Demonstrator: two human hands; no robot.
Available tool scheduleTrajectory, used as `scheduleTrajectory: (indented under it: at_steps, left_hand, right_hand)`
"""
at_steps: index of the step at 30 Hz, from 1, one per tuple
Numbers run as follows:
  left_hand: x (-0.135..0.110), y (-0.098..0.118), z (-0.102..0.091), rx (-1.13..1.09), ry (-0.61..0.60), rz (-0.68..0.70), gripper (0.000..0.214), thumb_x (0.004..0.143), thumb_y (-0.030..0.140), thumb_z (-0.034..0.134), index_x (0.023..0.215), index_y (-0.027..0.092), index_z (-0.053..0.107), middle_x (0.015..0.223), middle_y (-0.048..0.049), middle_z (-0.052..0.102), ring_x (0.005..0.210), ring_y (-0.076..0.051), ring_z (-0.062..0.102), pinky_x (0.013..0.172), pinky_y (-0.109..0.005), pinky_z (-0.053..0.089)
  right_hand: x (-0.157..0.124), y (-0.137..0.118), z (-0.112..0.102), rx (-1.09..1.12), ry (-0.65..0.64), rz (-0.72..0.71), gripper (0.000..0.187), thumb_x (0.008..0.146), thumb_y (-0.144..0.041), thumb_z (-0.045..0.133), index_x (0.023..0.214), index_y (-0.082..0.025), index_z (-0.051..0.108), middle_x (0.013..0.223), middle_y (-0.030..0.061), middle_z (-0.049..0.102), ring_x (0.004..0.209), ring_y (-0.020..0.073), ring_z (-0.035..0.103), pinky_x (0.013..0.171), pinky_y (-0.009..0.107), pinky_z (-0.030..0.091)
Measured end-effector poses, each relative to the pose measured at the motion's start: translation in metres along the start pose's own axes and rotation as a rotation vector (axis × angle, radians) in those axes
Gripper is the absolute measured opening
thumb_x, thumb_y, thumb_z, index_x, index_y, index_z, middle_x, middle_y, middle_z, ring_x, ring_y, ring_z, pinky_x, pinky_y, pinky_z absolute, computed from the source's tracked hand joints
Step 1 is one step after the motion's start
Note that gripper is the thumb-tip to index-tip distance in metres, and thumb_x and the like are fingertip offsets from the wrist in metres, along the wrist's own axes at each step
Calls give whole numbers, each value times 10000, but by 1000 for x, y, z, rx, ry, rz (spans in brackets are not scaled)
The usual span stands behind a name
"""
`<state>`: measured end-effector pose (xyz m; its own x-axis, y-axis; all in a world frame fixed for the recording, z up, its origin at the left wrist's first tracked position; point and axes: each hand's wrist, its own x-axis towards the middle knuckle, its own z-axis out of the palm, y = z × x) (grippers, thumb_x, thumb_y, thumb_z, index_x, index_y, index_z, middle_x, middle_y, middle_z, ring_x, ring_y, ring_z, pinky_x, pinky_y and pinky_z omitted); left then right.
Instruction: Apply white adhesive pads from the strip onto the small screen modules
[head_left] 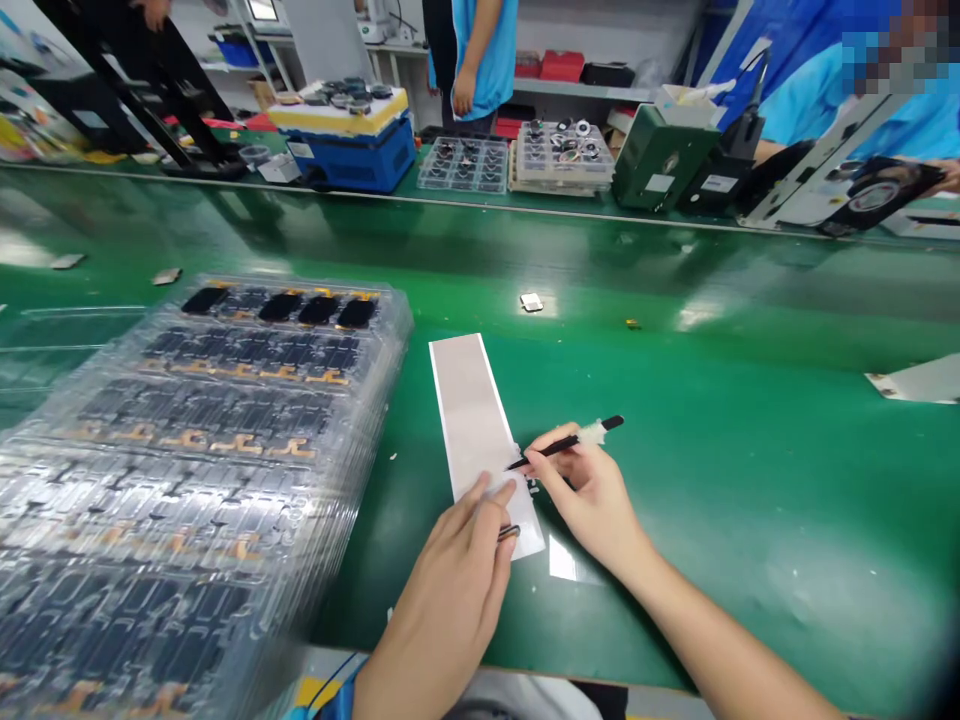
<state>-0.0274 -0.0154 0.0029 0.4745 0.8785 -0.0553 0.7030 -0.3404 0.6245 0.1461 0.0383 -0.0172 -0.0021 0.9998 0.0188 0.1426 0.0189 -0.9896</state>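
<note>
A long pale strip [466, 400] with white borders lies on the green bench in front of me. My left hand [457, 565] presses its fingertips on the strip's lower part. Between its curled fingers shows a small dark part [508, 533] with an orange-brown edge, mostly hidden. A slim black pen-like tool [564, 446], wrapped with whitish tape near its rear end, is pinched in my right hand [589, 490]. Its tip meets the strip's right edge, close to my left fingertips. Tiny white bits and a clear film piece [562, 560] lie by the strip.
Stacked clear trays [322, 480] of dark parts with orange flex pieces fill the left side. A small white-faced square part [532, 302] lies beyond the strip. Along the back stand a blue box [352, 155], parts cases [562, 160] and a green box [660, 160]. People stand behind.
</note>
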Motion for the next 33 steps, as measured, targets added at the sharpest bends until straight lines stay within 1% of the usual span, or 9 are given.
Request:
scheduleTrajectory:
  at_steps: [3, 7, 14, 19, 23, 25, 27, 30, 33]
  left_hand:
    - [0, -1, 1, 16, 12, 11, 202, 1025, 161, 338, 1172, 209, 469, 1457, -136, 510, 1458, -232, 339, 1099, -472, 464]
    - [1, -1, 2, 45, 10, 26, 175, 1018, 145, 351, 1084, 211, 498, 1480, -106, 500, 1497, -251, 236, 1087, -461, 480]
    - [1, -2, 4, 171, 6, 79, 362, 1007, 122, 377, 1366, 167, 394, 1457, -139, 526, 1478, -311, 267, 1075, -514, 480]
    - [1, -3, 5, 241, -19, 116, 418, 968, 50, 406, 1377, 133, 404, 1432, -154, 546, 1460, -367, 284, 1067, -538, 476]
    - [3, -3, 6, 214, -3, 104, 356, 958, 35, 406, 1294, 131, 474, 1402, -168, 567, 1462, -364, 287, 1068, -543, 460]
    - [4, -2, 4, 132, 30, 85, 290, 972, 62, 400, 1223, 156, 510, 1395, -162, 573, 1454, -356, 316, 1060, -548, 451]
    - [5, 1, 0, -19, 112, 45, 211, 991, 126, 410, 1157, 189, 525, 1342, -146, 611, 1379, -338, 445, 1024, -526, 468]
    - [10, 10, -5, -383, 230, -79, 97, 1014, 258, 433, 1050, 228, 518, 1074, -88, 711, 1007, -240, 682, 844, -379, 537]
    - [17, 21, -1, -804, 192, -178, 135, 1027, 368, 421, 1060, 245, 467, 863, -24, 705, 632, -131, 627, 589, -236, 480]
  right_hand:
    - [1, 3, 2, 39, -4, 36, 228, 862, -404, 663, 858, -181, 615, 805, 57, 680, 689, 181, 723, 700, 305, 609]
    - [1, 5, 5, 115, 0, 61, 250, 857, -427, 669, 860, -192, 587, 732, 32, 685, 675, 182, 735, 707, 302, 617]
    - [-4, 5, 3, 155, 11, 34, 218, 854, -386, 692, 878, -186, 607, 783, 33, 703, 709, 169, 733, 723, 282, 600]
    - [-4, 6, 7, 158, 23, 26, 189, 831, -349, 724, 861, -176, 655, 798, 43, 712, 690, 160, 721, 692, 269, 593]
    - [-1, -3, 3, 234, 46, 25, 245, 817, -400, 729, 824, -183, 616, 753, 38, 724, 662, 168, 729, 668, 277, 606]
    - [-1, -12, -6, 287, 85, 25, 245, 812, -391, 737, 841, -192, 597, 755, 31, 738, 639, 166, 732, 660, 284, 617]
    - [-6, -22, -17, 351, 176, -1, 208, 813, -337, 749, 868, -199, 603, 790, 25, 748, 644, 156, 737, 664, 274, 623]
    - [-26, -35, -24, 389, 359, -121, 110, 829, -229, 740, 878, -202, 645, 840, 12, 724, 724, 145, 748, 702, 249, 630]
    - [-51, -35, -14, 383, 470, -209, 48, 871, -180, 685, 886, -214, 654, 837, -6, 667, 796, 154, 751, 714, 253, 641]
